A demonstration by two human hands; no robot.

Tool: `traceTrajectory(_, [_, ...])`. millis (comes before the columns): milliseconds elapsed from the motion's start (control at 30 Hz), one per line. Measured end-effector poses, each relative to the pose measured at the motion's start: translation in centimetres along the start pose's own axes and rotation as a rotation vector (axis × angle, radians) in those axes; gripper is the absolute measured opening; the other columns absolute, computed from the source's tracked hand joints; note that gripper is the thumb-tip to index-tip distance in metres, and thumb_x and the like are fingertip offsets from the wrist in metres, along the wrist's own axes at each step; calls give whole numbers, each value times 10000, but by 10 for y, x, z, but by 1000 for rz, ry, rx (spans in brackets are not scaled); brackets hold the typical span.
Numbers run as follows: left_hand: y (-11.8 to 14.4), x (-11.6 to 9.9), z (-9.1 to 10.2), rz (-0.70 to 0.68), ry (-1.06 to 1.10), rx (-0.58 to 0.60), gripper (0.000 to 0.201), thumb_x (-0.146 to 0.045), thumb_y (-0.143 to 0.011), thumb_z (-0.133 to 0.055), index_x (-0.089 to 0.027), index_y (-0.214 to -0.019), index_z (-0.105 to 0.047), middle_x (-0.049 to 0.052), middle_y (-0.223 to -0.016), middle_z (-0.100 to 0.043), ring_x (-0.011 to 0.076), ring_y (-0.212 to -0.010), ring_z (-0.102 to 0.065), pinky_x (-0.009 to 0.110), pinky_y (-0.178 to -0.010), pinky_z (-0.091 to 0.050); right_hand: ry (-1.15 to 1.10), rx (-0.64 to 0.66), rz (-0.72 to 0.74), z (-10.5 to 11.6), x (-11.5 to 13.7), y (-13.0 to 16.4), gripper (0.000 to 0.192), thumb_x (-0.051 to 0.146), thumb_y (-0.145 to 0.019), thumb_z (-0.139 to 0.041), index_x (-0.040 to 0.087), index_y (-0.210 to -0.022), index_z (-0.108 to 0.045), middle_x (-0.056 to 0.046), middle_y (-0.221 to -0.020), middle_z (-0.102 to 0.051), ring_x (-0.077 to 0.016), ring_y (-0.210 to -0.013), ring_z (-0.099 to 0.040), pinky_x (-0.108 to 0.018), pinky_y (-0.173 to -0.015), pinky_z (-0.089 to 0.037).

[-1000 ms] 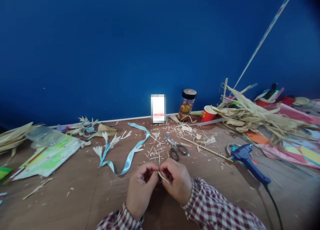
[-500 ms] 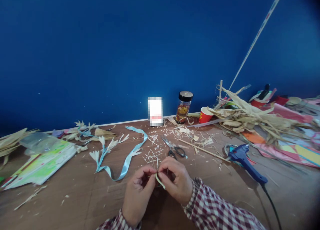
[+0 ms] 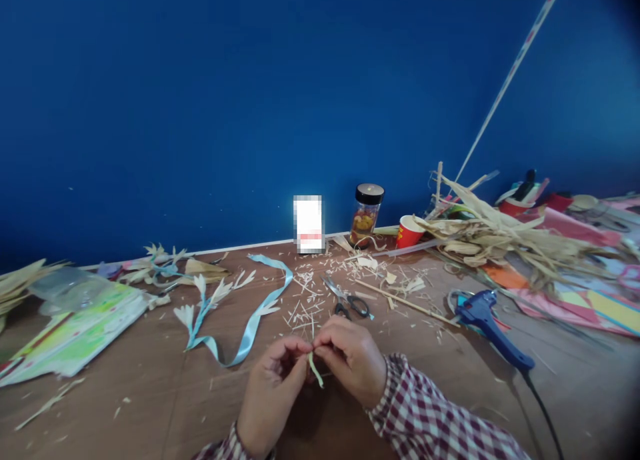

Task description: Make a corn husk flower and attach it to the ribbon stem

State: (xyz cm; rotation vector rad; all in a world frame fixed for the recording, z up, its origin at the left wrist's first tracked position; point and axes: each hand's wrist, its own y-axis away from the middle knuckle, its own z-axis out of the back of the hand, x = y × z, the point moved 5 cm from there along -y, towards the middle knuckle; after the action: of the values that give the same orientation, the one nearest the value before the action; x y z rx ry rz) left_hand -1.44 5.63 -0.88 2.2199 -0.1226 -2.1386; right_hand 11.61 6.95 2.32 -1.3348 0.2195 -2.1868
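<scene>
Head view: blue wall (image 3: 225,113) filling the background, brown bench (image 3: 125,413) spreading beneath. Far right, a heap of dry husks (image 3: 500,233) is sprawling over coloured sheets; far left, a green-and-white sheet (image 3: 95,327) is lying aslant.

Left hand (image 3: 273,387) and right hand (image 3: 355,363) are meeting low at centre, raised above the bench, fingertips touching. Both are pinching, thumbs against fingers, at the upper end of a pale green strip (image 3: 316,372). Strip is hanging below the pinch, on the person's side, long axis running down and slightly rightward. Neither hand is clearly nearer; the fingers are hiding the exact contact.

Around them: blue glue gun (image 3: 483,311) resting well to the right, cord trailing toward the near edge. Light-blue ribbon (image 3: 249,337) curling left of the hands, running from a pale-petalled stem (image 3: 202,313). Capped jar (image 3: 365,223) standing at the back, red cup (image 3: 410,233) near it. Thin stick (image 3: 400,299) lying between cup and glue gun. Scissors (image 3: 345,296) sitting just beyond the right hand, handles toward it, partly crowding that side. Cut scraps (image 3: 305,310) are littering the bench beyond the fingertips.
</scene>
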Motion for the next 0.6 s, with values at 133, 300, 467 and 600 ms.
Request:
traceTrajectory(133, [1,-1,-2,-11,-27,3,50,-233,-685,-603,-192,-715,-605,-14,-626,-612,127,-571,-563,224,-544,-465,-46,-28,-153,-6,-7,2,92,191,-809,-449,182,-761,-527,-9,-722,-512,-129,-658,-473,-236,-600,-374])
traceTrajectory(300, [3,-3,-1,-49,-76,-28,49,-218,-681,-601,-191,-721,-611,-11,-648,-615,129,-591,-572,228,-568,-475,-484,118,-453,-23,-21,6,147,285,-837,-426,179,-754,-485,55,-557,-413,-81,-479,-380,-181,-451,-322])
traceTrajectory(467, [2,0,-1,36,-28,3,56,-222,-669,-614,-185,-704,-591,-23,-619,-593,114,-530,-558,217,-517,-459,-488,110,-374,-10,-19,0,155,288,-822,-479,178,-877,-574,15,-680,-535,-101,-605,-483,-204,-558,-390])
traceTrajectory(600, [2,-1,-2,14,-47,11,39,-204,-683,-597,-186,-717,-587,-37,-567,-571,102,-521,-539,202,-518,-439,-336,136,-284,-5,-17,-2,142,266,-813,-502,161,-767,-585,11,-678,-538,-106,-628,-475,-216,-589,-383])
